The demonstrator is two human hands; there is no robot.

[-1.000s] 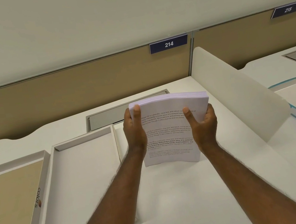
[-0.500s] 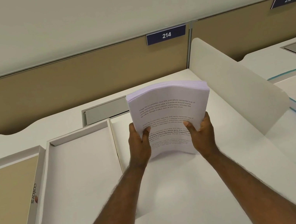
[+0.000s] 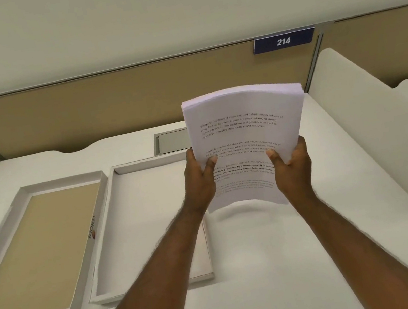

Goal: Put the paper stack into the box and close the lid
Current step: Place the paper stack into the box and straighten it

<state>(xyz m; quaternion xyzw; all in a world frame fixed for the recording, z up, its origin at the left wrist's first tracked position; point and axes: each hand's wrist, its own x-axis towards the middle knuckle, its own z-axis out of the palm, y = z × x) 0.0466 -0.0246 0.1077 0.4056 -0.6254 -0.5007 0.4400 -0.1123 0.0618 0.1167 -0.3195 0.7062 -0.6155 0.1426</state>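
A thick stack of printed white paper is held upright above the desk, slightly bowed. My left hand grips its lower left edge and my right hand grips its lower right edge, thumbs on the printed front. To the left of the stack an open white box tray lies flat on the desk with nothing in it. Further left lies a second shallow tray with a tan inside, printed lettering on its side wall; which of the two is the lid I cannot tell.
A white desk runs under my arms. A white curved divider rises on the right. A tan partition with a blue "214" sign stands behind. A grey cable hatch sits at the back.
My hands slid from the stack's upper sides down to its lower edges, and the stack rose. The view swung left, bringing both trays more fully into sight.
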